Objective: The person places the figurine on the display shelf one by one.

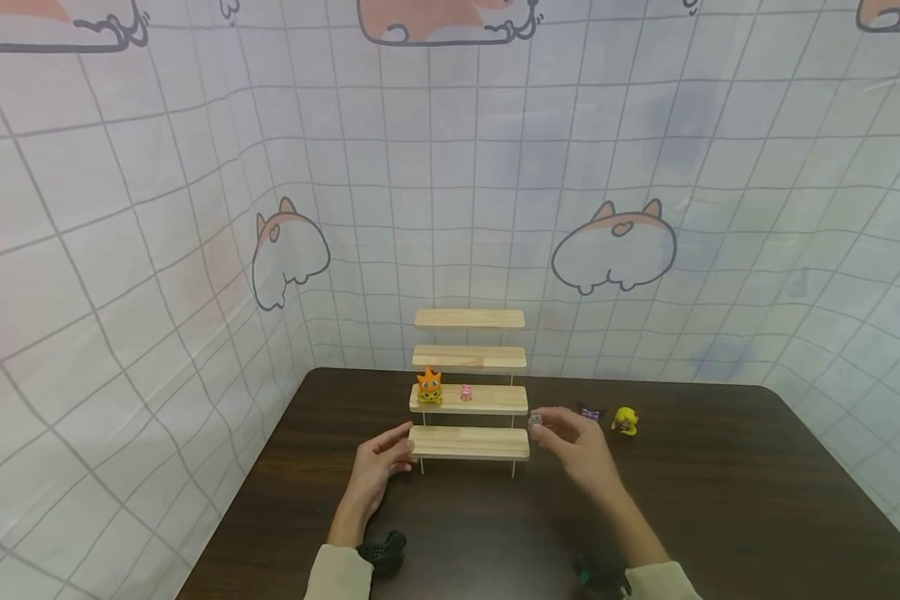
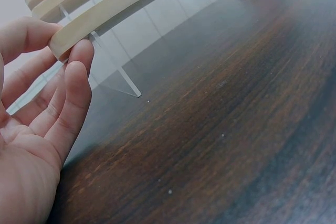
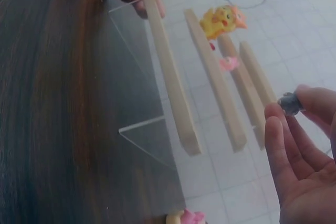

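A four-step wooden display stand [image 1: 468, 443] on clear legs stands on the table. My left hand [image 1: 375, 467] pinches the left end of its lowest shelf [image 2: 121, 6] between thumb and fingers. Off the stand's right side, my right hand [image 1: 581, 450] holds a small grey figurine [image 3: 290, 104] between thumb and fingertips, raised above the tabletop. On the second shelf from the bottom, a yellow figurine with an orange spiky top [image 1: 430, 387] sits at the left end. Beside it is a tiny pink figurine [image 1: 466, 392], nearer the shelf's middle.
Behind my right hand on the dark wooden table [image 1: 735, 483] lie a dark purple figurine [image 1: 590, 413], partly hidden, and a yellow figurine [image 1: 626, 420]. A white grid-patterned cloth [image 1: 450, 167] with cartoon dogs hangs behind the table and along its sides.
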A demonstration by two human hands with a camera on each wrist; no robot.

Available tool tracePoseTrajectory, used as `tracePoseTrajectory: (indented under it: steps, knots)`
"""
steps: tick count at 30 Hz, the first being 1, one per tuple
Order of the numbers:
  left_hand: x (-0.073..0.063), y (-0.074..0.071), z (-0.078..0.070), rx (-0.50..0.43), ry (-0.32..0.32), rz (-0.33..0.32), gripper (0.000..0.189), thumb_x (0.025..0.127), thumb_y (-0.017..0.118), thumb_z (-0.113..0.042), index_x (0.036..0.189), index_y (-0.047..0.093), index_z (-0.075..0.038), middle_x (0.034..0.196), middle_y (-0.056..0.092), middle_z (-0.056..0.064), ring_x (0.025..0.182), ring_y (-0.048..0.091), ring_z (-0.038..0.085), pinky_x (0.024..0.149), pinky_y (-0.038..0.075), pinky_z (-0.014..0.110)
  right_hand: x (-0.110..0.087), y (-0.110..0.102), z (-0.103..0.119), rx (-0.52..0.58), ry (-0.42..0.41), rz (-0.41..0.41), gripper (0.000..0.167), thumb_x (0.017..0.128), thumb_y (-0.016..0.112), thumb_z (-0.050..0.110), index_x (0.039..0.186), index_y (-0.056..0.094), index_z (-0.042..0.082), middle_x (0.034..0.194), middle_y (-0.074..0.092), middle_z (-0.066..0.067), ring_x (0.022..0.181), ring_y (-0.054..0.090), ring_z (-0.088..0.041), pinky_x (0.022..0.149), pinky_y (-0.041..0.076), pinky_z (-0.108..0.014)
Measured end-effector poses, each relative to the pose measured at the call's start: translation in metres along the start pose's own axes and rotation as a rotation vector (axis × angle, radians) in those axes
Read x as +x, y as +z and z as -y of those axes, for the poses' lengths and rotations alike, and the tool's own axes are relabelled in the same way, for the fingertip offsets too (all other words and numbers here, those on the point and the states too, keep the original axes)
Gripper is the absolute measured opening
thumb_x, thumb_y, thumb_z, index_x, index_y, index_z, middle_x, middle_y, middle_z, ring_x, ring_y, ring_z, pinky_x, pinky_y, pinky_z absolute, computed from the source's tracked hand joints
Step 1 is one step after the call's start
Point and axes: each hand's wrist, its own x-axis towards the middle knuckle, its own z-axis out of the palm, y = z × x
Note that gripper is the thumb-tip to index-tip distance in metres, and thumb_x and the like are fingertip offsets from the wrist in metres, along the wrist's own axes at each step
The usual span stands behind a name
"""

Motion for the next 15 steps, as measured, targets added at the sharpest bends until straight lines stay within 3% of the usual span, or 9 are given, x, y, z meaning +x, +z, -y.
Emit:
tracePoseTrajectory:
  steps: [10, 15]
  knots:
    - [0.000, 0.000, 0.001, 0.002, 0.007, 0.001, 0.046, 0.093, 0.075, -0.012, 0.137, 0.065, -0.004, 0.100, 0.073, 0.004, 0.079, 0.072, 0.016, 0.069, 0.060, 0.027, 0.011, 0.009, 0.007, -0.027, 0.069, -0.015, 0.035, 0.096, 0.074, 0.026, 0.125, 0.071, 0.008, 0.118, 0.074, -0.016, 0.101, 0.074, -0.029, 0.081, 0.058, -0.021]
    - [0.000, 0.000, 0.000, 0.002, 0.004, -0.006, 0.045, 0.093, 0.074, -0.012, 0.137, 0.065, -0.003, 0.099, 0.072, 0.003, 0.078, 0.072, 0.016, 0.069, 0.060, 0.027, 0.025, 0.010, 0.007, -0.026, 0.082, -0.008, 0.037, 0.095, 0.074, 0.030, 0.124, 0.072, 0.007, 0.114, 0.075, -0.014, 0.100, 0.074, -0.030, 0.082, 0.061, -0.028]
